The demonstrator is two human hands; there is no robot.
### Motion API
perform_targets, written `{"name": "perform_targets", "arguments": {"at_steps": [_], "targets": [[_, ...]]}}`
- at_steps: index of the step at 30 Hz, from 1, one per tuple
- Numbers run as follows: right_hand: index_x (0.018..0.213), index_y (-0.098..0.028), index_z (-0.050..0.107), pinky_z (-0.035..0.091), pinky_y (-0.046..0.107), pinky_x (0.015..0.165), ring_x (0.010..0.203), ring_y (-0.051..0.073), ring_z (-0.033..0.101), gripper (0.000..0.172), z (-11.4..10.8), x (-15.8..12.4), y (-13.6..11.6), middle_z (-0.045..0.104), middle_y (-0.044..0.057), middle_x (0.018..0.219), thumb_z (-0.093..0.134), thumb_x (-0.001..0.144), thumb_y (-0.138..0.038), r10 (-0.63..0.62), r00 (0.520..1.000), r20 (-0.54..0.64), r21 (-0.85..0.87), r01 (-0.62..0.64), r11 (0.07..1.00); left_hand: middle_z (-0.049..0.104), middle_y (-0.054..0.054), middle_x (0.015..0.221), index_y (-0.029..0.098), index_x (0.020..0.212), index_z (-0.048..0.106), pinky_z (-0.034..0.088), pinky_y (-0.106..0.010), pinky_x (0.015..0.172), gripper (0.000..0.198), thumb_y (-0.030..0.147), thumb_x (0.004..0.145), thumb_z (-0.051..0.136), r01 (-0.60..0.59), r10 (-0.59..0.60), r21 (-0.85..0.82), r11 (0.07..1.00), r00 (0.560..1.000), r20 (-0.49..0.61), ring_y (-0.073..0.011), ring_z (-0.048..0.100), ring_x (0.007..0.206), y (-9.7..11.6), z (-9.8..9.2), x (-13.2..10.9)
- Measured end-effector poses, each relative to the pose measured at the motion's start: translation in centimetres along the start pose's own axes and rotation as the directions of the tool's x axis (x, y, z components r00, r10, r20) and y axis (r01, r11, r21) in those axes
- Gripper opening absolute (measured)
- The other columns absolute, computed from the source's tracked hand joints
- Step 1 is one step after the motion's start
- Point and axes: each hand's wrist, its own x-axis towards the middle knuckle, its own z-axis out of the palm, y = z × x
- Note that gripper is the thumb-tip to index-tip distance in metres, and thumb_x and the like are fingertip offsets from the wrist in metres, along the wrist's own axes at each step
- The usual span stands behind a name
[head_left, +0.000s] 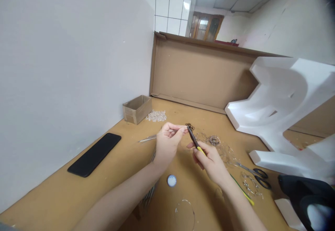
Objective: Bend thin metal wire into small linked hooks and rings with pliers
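Note:
My left hand (167,142) pinches a thin silvery wire (148,139) between thumb and fingers, its length trailing out to the left. In my right hand (210,161) is a pair of pliers (193,137) with dark jaws and yellow grips. The plier tips meet the left fingertips, where the wire's end is too small to make out. Just behind the tips lies a cluster of small dark rings (190,126). Tangled loops of thin wire (214,140) spread beyond my right hand. Under my left forearm a bundle of thin metal strands (149,195) partly shows.
A small cardboard box (134,114) stands by clear beads (156,115). A black phone-like slab (94,154) lies left. Scissors (258,175), wire pieces (250,185) and white foam packing (277,84) are right. A blue-white cap (171,180) and wire loop (184,200) lie nearer me.

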Motion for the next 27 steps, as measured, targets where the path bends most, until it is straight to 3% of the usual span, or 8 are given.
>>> {"name": "perform_targets", "arguments": {"at_steps": [5,8,10,12,14,17,21,27], "targets": [[0.100,-0.021,0.062,0.037,0.023,0.053,0.051,0.013,0.049,0.028,0.5,0.1,-0.2,0.054,-0.003,0.056,0.043,0.080,-0.023,-0.070,0.989,-0.132,-0.266,0.033,0.964,0.069,-0.005,0.078,0.014,0.071,0.050,0.051,-0.032,0.079,0.016,0.016,0.069,0.066,-0.021,0.020,-0.048,0.999,1.000,-0.007,-0.0142,0.066,0.076,-0.5,0.1,-0.1],[0.099,-0.022,0.062,0.037,0.024,0.054,0.052,0.013,0.050,0.028,0.6,0.1,-0.3,0.055,-0.002,0.057,0.044,0.078,-0.023,-0.063,0.984,-0.167,-0.290,0.012,0.957,0.069,-0.005,0.080,0.014,0.073,0.050,0.051,-0.031,0.080,0.016,0.017,0.069,0.066,-0.029,0.029,-0.049,0.998,0.999,0.013,-0.0139,0.066,0.077,-0.8,0.0,0.1],[0.100,-0.020,0.061,0.037,0.024,0.052,0.049,0.013,0.050,0.027,0.6,0.2,-0.2,0.054,-0.002,0.056,0.043,0.080,-0.025,-0.028,0.991,-0.134,-0.166,0.005,0.986,0.069,-0.005,0.081,0.014,0.075,0.051,0.051,-0.031,0.080,0.015,0.018,0.071,0.065,-0.024,0.025,-0.034,0.999,0.999,0.042,-0.0140,0.066,0.077,-0.8,0.0,0.3],[0.100,-0.018,0.059,0.037,0.023,0.048,0.044,0.011,0.048,0.028,0.5,0.4,-0.1,0.054,-0.003,0.055,0.041,0.082,-0.029,0.016,1.000,-0.021,0.081,-0.014,0.997,0.069,-0.006,0.083,0.014,0.077,0.054,0.051,-0.030,0.078,0.013,0.021,0.073,0.064,-0.019,0.019,-0.004,1.000,0.997,0.078,-0.0142,0.066,0.078,-0.8,-0.1,0.4],[0.099,-0.015,0.057,0.036,0.023,0.044,0.039,0.010,0.047,0.028,0.5,0.5,0.0,0.054,-0.003,0.054,0.041,0.082,-0.030,0.022,0.995,0.096,0.324,-0.052,0.944,0.069,-0.007,0.086,0.013,0.082,0.059,0.052,-0.029,0.075,0.012,0.024,0.075,0.061,-0.037,0.032,0.045,0.998,0.995,0.098,-0.0145,0.065,0.080,-0.5,-0.2,0.4],[0.094,-0.014,0.056,0.035,0.022,0.042,0.038,0.010,0.049,0.023,0.8,0.7,0.1,0.056,-0.002,0.054,0.044,0.081,-0.029,0.010,0.987,0.163,0.543,-0.098,0.834,0.067,-0.008,0.096,0.014,0.088,0.062,0.052,-0.028,0.075,0.016,0.026,0.079,0.057,-0.111,0.104,0.089,0.990,0.991,0.080,-0.0157,0.064,0.087,-0.1,-0.3,0.3],[0.091,-0.015,0.056,0.035,0.021,0.041,0.039,0.010,0.051,0.019,1.3,0.6,0.2,0.060,0.000,0.057,0.046,0.080,-0.026,0.010,0.970,0.241,0.695,-0.180,0.696,0.068,-0.007,0.092,0.015,0.088,0.061,0.050,-0.030,0.081,0.015,0.026,0.080,0.055,-0.174,0.173,0.065,0.983,0.985,0.028,-0.0156,0.064,0.087,0.4,-0.6,0.4],[0.100,-0.014,0.055,0.047,0.034,0.061,0.066,0.020,0.062,0.026,0.5,-0.1,-0.6,0.064,0.009,0.076,0.044,0.081,-0.026,-0.100,0.875,0.474,0.773,-0.359,0.522,0.067,-0.004,0.080,0.015,0.090,0.057,0.050,-0.026,0.073,0.017,0.026,0.077,0.058,-0.149,0.143,0.080,0.986,0.987,0.074,-0.0131,0.064,0.076,0.5,-1.6,2.4]]}}
